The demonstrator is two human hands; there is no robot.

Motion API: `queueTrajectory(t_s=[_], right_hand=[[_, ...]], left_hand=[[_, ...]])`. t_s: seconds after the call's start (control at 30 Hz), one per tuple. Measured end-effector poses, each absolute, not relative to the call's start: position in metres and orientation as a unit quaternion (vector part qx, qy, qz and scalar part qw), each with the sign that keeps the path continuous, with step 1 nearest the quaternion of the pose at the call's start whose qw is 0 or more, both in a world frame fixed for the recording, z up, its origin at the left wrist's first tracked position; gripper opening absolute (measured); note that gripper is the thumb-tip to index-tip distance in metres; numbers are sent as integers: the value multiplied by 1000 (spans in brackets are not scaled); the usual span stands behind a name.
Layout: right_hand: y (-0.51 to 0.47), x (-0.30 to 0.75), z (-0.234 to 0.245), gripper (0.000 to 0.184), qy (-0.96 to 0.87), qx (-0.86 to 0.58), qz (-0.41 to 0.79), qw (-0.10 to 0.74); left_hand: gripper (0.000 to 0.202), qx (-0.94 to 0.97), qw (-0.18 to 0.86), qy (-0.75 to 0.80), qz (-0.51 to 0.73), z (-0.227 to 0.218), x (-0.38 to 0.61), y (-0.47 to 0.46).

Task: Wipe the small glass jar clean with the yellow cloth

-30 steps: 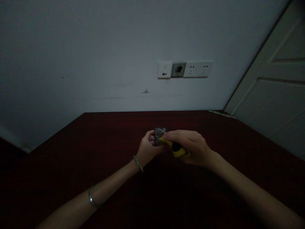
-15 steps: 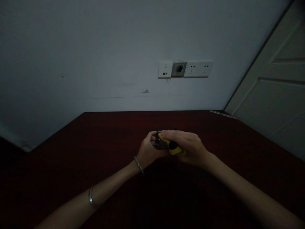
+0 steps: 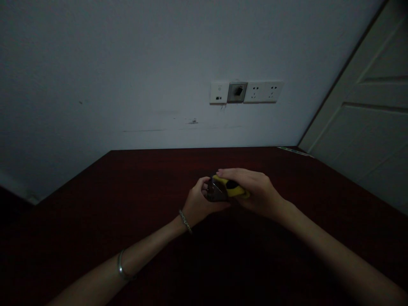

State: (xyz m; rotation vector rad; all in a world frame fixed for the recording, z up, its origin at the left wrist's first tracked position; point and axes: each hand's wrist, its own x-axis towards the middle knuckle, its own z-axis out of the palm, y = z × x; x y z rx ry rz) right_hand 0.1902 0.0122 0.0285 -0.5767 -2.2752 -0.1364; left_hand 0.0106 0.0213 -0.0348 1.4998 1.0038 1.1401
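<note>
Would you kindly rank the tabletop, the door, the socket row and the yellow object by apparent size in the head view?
Largest to smallest:
1. tabletop
2. door
3. socket row
4. yellow object, partly hidden by the right hand

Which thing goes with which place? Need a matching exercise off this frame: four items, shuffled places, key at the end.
Things
1. Yellow item with a black patch
2. See-through item
3. Silver bangle
4. Double socket plate

Places
A. Around the left forearm
B. Mounted on the wall
C. Held in the right hand
D. Held in the left hand

Pairs: 1-C, 2-D, 3-A, 4-B
</note>
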Motion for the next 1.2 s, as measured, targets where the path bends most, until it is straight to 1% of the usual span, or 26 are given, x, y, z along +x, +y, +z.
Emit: queueTrajectory(t_s=[0.07, 0.17, 0.37, 0.5, 0.6, 0.7, 0.8, 0.9, 1.03, 1.13, 1.2], right_hand=[[16, 190, 24, 36, -891, -236, -52, 385], [17, 186, 18, 38, -898, -220, -34, 381], [13, 184, 17, 46, -887, -195, -2, 418], [10, 185, 22, 50, -894, -194, -24, 402], [6, 182, 26, 50, -905, -179, -45, 382], [2, 179, 31, 48, -910, -157, -43, 382], [-1, 178, 35, 46, -904, -145, -14, 401], [-3, 179, 39, 43, -902, -155, 30, 401], [-5, 184, 46, 32, -893, -197, 87, 395], [-1, 190, 46, 24, -855, -252, 69, 448], [4, 193, 42, 24, -828, -280, 27, 485]], left_hand=[[75, 640, 472, 398, 458, -35, 10, 19], [72, 654, 464, 381, 460, -34, 11, 18], [68, 614, 507, 389, 463, -29, 13, 19], [64, 626, 491, 381, 471, -23, 14, 18], [57, 613, 487, 387, 486, -19, 14, 20], [53, 592, 480, 419, 494, -16, 12, 24], [59, 585, 477, 427, 499, -17, 9, 28], [62, 579, 486, 420, 502, -20, 8, 31], [63, 552, 513, 419, 506, -19, 7, 31], [61, 523, 549, 409, 507, -12, 5, 27], [61, 505, 571, 413, 498, -6, 5, 24]])
